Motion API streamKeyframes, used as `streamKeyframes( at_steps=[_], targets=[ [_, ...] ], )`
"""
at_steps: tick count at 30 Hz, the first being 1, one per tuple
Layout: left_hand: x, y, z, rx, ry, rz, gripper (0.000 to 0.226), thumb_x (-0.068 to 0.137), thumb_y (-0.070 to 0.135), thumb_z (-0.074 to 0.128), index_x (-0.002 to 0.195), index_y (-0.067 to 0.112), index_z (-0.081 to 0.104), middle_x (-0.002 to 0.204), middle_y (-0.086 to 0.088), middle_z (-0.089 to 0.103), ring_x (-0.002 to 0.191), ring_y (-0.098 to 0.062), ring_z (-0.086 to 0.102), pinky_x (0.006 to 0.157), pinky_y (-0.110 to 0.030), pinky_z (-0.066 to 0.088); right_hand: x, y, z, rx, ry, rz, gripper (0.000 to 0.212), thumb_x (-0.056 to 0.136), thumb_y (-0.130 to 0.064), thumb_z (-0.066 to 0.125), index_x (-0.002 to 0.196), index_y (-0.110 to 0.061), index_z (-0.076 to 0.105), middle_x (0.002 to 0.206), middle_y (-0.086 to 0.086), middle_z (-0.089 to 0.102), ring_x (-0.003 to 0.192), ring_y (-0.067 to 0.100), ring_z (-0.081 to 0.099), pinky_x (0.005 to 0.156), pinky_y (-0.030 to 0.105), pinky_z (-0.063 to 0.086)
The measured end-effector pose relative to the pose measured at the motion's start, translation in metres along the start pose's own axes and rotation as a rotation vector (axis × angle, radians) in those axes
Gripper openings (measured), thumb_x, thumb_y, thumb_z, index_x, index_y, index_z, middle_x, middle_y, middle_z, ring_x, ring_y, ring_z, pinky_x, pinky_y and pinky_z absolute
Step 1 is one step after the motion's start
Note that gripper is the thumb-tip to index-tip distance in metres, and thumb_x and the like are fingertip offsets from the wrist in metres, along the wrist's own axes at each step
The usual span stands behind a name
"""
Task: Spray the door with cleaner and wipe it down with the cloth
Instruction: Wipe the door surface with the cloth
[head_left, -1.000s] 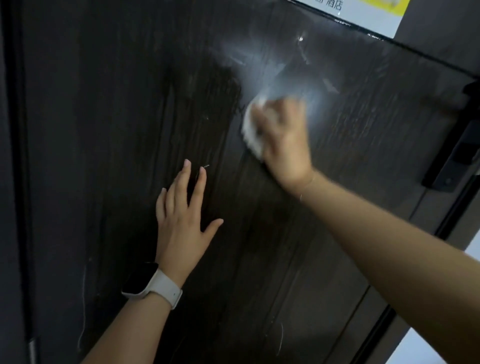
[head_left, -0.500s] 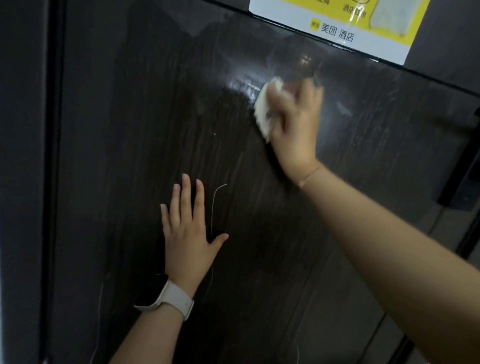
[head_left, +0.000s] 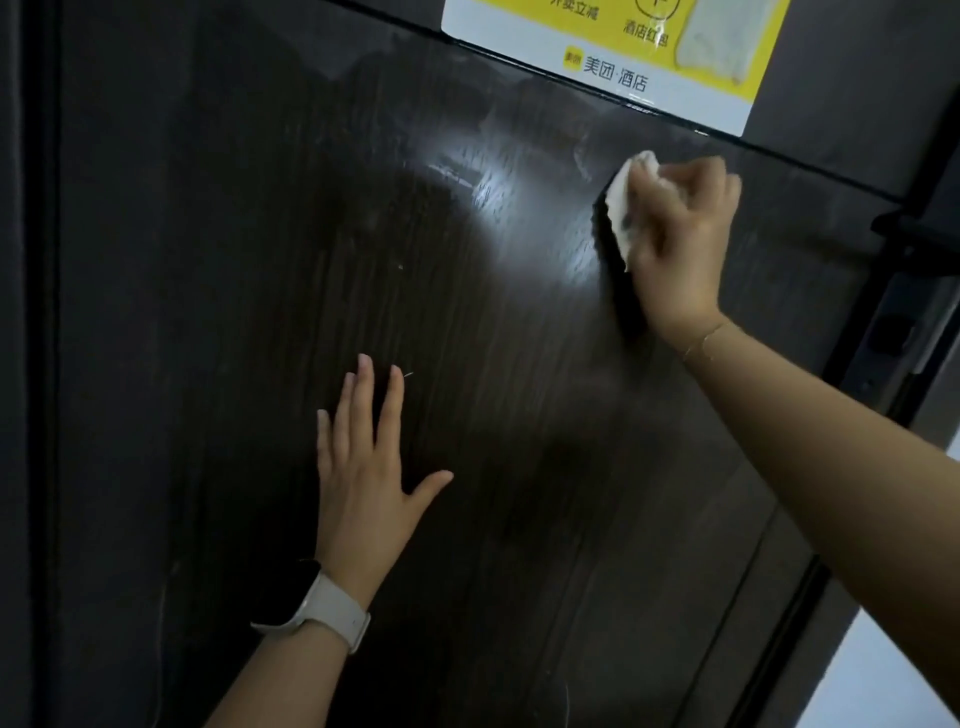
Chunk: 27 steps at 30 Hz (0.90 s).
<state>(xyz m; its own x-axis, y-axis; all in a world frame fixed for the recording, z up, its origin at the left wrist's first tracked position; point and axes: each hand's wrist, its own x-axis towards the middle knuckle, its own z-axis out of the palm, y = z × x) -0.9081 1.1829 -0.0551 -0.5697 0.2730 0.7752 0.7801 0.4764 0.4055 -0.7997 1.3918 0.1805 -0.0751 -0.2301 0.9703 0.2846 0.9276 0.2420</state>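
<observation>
The wiping step is in hand; no spray bottle shows anywhere in the frame. The right hand (head_left: 680, 244), in the upper right of the frame, has its fingers (head_left: 701, 179) curled tight round a small bunched white cloth (head_left: 626, 208) and presses it against the dark wood-grain door (head_left: 260, 312), just below the yellow and white printed sticker (head_left: 649, 52) at the top edge. The left hand (head_left: 363, 478), low in the centre, lies flat on the door with fingers straight and thumb spread, holding nothing; a white-strapped watch (head_left: 322, 613) sits on its wrist.

The door fills nearly the whole frame. Its panel looks glossy, with a bright glare and faint streaks just left of the cloth, likely damp film. Lower down it reads duller, with thin vertical run marks.

The next move probably calls for firm overlapping passes from the cloth's spot across the streaked patch and down, minding the sticker's lower edge and the dark door handle fitting (head_left: 914, 244) at the right.
</observation>
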Motion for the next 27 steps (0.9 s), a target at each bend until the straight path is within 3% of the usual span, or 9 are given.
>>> streamKeyframes(
  at_steps=[5, 7, 11, 14, 19, 25, 27],
  targets=[
    [0.001, 0.001, 0.011, 0.058, 0.002, -0.025, 0.123, 0.069, 0.054, 0.078, 0.156, 0.017, 0.000, 0.164, -0.005, -0.010, 0.151, -0.025, -0.005, 0.119, -0.055, 0.009, -0.090, -0.014, -0.006, 0.049, -0.125, -0.019, 0.049, 0.080, 0.012, 0.054, 0.124, -0.005, 0.067, 0.103, 0.023, 0.054, 0.095, 0.026, 0.038, 0.084, 0.025, 0.026],
    [0.002, 0.002, 0.012, 0.061, 0.009, -0.029, 0.124, 0.068, 0.053, 0.079, 0.156, 0.015, 0.001, 0.164, -0.006, -0.010, 0.151, -0.025, -0.005, 0.119, -0.055, 0.010, -0.088, -0.012, -0.011, 0.061, -0.159, -0.031, 0.047, 0.080, 0.011, 0.054, 0.122, -0.006, 0.068, 0.102, 0.021, 0.055, 0.093, 0.024, 0.038, 0.084, 0.024, 0.025],
    [0.002, 0.004, 0.012, 0.067, 0.005, -0.028, 0.123, 0.068, 0.052, 0.079, 0.156, 0.015, 0.001, 0.164, -0.006, -0.010, 0.151, -0.025, -0.005, 0.119, -0.056, 0.009, -0.017, -0.013, 0.000, 0.069, 0.020, 0.073, 0.026, 0.093, 0.000, 0.053, 0.105, -0.009, 0.074, 0.092, 0.016, 0.054, 0.086, 0.033, 0.048, 0.079, 0.021, 0.028],
    [0.002, 0.004, 0.011, 0.060, -0.014, -0.030, 0.124, 0.069, 0.051, 0.079, 0.156, 0.016, -0.002, 0.164, -0.005, -0.013, 0.151, -0.024, -0.008, 0.119, -0.055, 0.007, -0.011, -0.011, 0.004, 0.070, 0.064, 0.084, 0.029, 0.092, 0.003, 0.052, 0.111, -0.007, 0.072, 0.094, 0.020, 0.055, 0.086, 0.038, 0.051, 0.082, 0.015, 0.026],
    [-0.002, 0.018, 0.010, 0.074, -0.021, -0.010, 0.122, 0.072, 0.036, 0.082, 0.156, 0.019, -0.005, 0.163, -0.007, -0.016, 0.151, -0.024, -0.009, 0.120, -0.054, 0.004, -0.131, -0.001, -0.025, 0.012, -0.230, -0.011, 0.049, 0.082, 0.009, 0.059, 0.129, -0.005, 0.062, 0.102, 0.023, 0.053, 0.090, 0.039, 0.049, 0.080, 0.030, 0.029],
    [-0.028, 0.057, 0.029, 0.157, -0.123, 0.188, 0.115, 0.073, 0.030, 0.080, 0.157, 0.019, 0.002, 0.163, -0.008, -0.014, 0.151, -0.026, -0.005, 0.121, -0.054, 0.008, -0.283, 0.007, -0.079, 0.096, -0.541, 0.042, 0.035, 0.090, -0.011, 0.057, 0.124, -0.014, 0.065, 0.101, 0.004, 0.046, 0.088, 0.025, 0.045, 0.059, 0.035, 0.047],
    [-0.041, 0.068, 0.042, 0.171, -0.171, 0.265, 0.115, 0.072, 0.031, 0.081, 0.157, 0.020, 0.003, 0.164, -0.008, -0.012, 0.151, -0.025, -0.004, 0.121, -0.053, 0.009, -0.306, 0.009, -0.095, 0.157, -0.598, 0.113, 0.034, 0.089, -0.011, 0.060, 0.122, -0.017, 0.067, 0.103, 0.001, 0.050, 0.090, 0.023, 0.048, 0.063, 0.038, 0.049]
  ],
)
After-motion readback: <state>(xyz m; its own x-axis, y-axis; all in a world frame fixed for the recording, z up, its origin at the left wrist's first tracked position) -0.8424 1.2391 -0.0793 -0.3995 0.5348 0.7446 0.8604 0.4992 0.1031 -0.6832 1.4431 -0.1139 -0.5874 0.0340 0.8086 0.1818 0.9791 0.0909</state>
